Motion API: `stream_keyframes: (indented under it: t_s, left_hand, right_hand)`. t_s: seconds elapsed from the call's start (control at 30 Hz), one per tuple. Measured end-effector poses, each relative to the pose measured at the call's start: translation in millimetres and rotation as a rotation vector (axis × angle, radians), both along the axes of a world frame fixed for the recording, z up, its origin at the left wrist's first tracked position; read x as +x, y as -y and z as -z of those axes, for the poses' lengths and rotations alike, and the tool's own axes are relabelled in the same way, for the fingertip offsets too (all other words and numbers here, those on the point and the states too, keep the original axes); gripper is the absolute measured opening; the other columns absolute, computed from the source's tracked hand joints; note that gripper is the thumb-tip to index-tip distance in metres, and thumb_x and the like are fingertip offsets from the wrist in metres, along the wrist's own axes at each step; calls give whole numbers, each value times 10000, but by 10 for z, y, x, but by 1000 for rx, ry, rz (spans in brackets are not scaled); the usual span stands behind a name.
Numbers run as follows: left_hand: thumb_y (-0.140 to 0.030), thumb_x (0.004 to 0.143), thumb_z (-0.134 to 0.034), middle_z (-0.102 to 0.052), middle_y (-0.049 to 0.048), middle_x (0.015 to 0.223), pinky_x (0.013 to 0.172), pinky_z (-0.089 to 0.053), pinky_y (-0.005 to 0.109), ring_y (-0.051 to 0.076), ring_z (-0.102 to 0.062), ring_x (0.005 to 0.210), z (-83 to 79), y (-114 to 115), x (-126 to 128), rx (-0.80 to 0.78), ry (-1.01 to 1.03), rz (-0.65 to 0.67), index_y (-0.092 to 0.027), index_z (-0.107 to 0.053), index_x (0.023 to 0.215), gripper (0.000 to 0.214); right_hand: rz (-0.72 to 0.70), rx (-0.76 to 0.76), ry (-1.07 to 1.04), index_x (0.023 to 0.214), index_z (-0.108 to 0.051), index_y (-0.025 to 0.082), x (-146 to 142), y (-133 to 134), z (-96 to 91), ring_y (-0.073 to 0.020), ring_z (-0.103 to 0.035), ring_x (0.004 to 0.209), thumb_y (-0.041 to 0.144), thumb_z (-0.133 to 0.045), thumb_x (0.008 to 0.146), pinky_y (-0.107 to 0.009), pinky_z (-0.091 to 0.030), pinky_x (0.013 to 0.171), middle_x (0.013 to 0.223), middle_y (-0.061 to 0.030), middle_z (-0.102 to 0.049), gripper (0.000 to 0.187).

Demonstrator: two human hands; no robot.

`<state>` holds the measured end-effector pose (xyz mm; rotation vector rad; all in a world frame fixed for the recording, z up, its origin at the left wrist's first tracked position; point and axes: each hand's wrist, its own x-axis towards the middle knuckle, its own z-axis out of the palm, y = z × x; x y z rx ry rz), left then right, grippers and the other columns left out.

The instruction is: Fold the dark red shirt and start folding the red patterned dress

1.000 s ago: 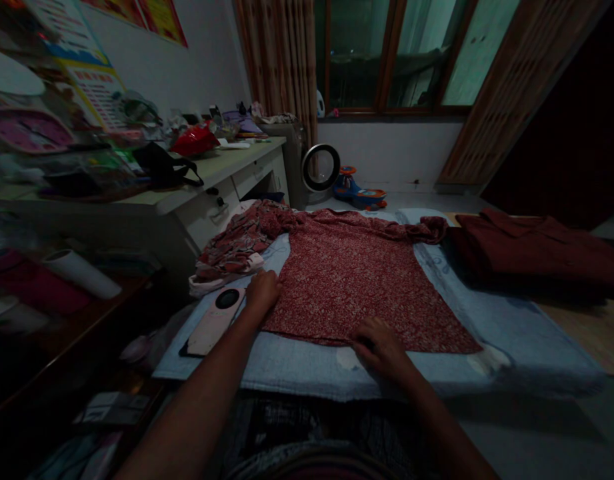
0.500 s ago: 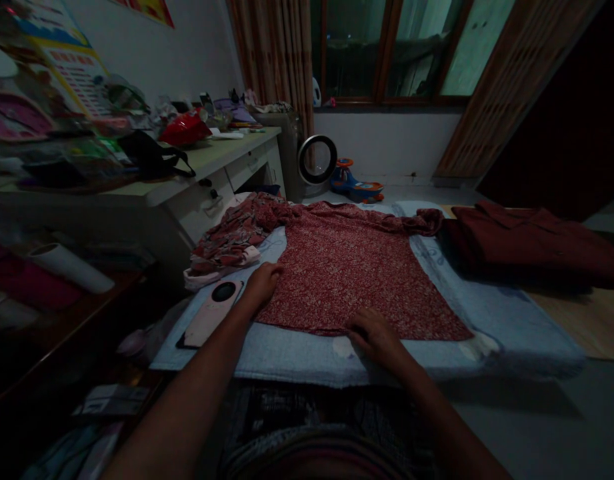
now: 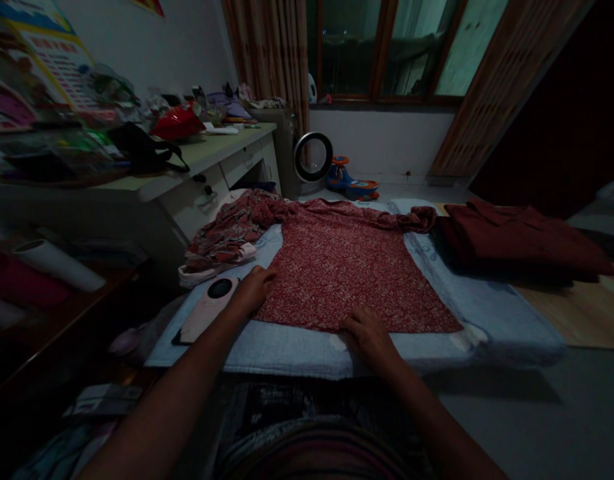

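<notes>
A dark red blouse [image 3: 351,267] with a small pale floral print lies spread on a light blue cloth [image 3: 291,350]. Its sleeves are bunched along the far side. At the blouse's left edge, my left hand [image 3: 253,292] is closed on the fabric, its thumb hidden. My right hand [image 3: 371,337] has its curled fingers gripping the near hem, around the middle. Beside my left forearm lies a pale pink phone [image 3: 207,310] with a round dark camera. A crumpled patterned garment [image 3: 221,233] touches the blouse at the far left.
Folded dark red clothes [image 3: 521,233] are stacked to the right. A cluttered desk [image 3: 211,157] runs along the left, with a shelf holding a white roll [image 3: 59,263] below. Beyond the table stand a round-headed fan [image 3: 313,157] and a blue-orange ride-on toy [image 3: 351,180].
The view has shifted slightly, so the whole scene sits a little further left and higher. Both hands stay at about the same places on the blouse.
</notes>
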<state>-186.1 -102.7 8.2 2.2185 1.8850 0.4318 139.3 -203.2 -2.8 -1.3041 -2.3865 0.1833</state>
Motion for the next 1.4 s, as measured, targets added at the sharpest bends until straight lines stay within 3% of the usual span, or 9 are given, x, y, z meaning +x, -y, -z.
stream_keyframes:
  t_s: [0.27, 0.43, 0.5, 0.6, 0.7, 0.83, 1.0, 1.17, 1.4]
  left_hand:
    - [-208, 931, -391, -573, 111, 1174, 807, -501, 336, 233, -627, 953, -148, 154, -120, 21, -222, -104, -203, -588, 1260, 383]
    - [-153, 919, -391, -527, 181, 1291, 879, -450, 461, 342, -533, 1114, -252, 395, 226, 187, -384, -191, -176, -625, 1145, 326]
    - [-176, 906, -475, -556, 148, 1270, 931, -418, 459, 324, -507, 1136, -288, 515, 495, 233, -286, -18, -210, -623, 1145, 284]
    - [-276, 932, -525, -631, 69, 1050, 905, -430, 361, 232, -551, 1018, -259, 694, 901, 62, -17, 469, -218, -649, 1002, 155]
    - [-391, 858, -657, -626, 44, 994, 812, -438, 306, 213, -559, 974, -170, 804, 1146, -91, 99, 649, -210, -639, 962, 210]
    - [-304, 822, -698, -620, 43, 1036, 794, -440, 280, 203, -572, 980, -108, 803, 1178, -142, 118, 631, -208, -630, 996, 210]
    - [-194, 895, -558, -637, 42, 994, 827, -455, 290, 191, -596, 953, -88, 773, 1140, -99, 63, 627, -215, -640, 1021, 152]
    - [-113, 846, -534, -651, 70, 1022, 853, -473, 345, 224, -596, 966, -21, 832, 1207, 1, -87, 577, -208, -649, 1015, 225]
    - [-191, 927, -502, -667, 75, 1086, 906, -476, 356, 212, -601, 1007, 139, 846, 1220, 52, 102, 461, -213, -633, 1114, 229]
  right_hand:
    - [-59, -53, 46, 934, -673, 208, -149, 38, -21, -180, -518, 878, 134, -580, 917, -289, -367, 762, 919, -39, -606, 120]
    - [-65, -164, 8, 967, -671, 209, -163, 75, -79, -184, -532, 911, 162, -568, 919, -301, -401, 805, 944, -44, -607, 123]
    - [-88, -193, -47, 996, -664, 212, -129, 92, -111, -188, -538, 943, 154, -579, 901, -308, -415, 838, 973, -47, -608, 140]
    - [-149, -251, -172, 1044, -643, 218, -16, 100, -134, -178, -556, 969, 119, -572, 883, -302, -435, 863, 1004, -38, -625, 202]
    - [-126, -252, -202, 1022, -635, 210, 220, 75, -115, -171, -567, 952, 111, -541, 894, -293, -441, 853, 989, -34, -638, 187]
    - [105, -126, -5, 952, -657, 186, 721, 35, -87, -189, -554, 913, 151, -499, 926, -312, -416, 831, 962, -61, -628, 164]
    - [175, -123, 228, 1046, -672, 176, 1251, 45, -168, -200, -568, 947, 42, -469, 863, -307, -390, 827, 1033, -78, -642, 304]
    - [223, -131, 345, 1127, -655, 202, 1460, 21, -237, -210, -573, 995, 39, -471, 866, -311, -369, 825, 1122, -87, -640, 359]
    - [226, -64, 367, 1039, -676, 196, 1563, -101, -153, -212, -563, 931, 77, -479, 896, -305, -355, 809, 1033, -86, -653, 272]
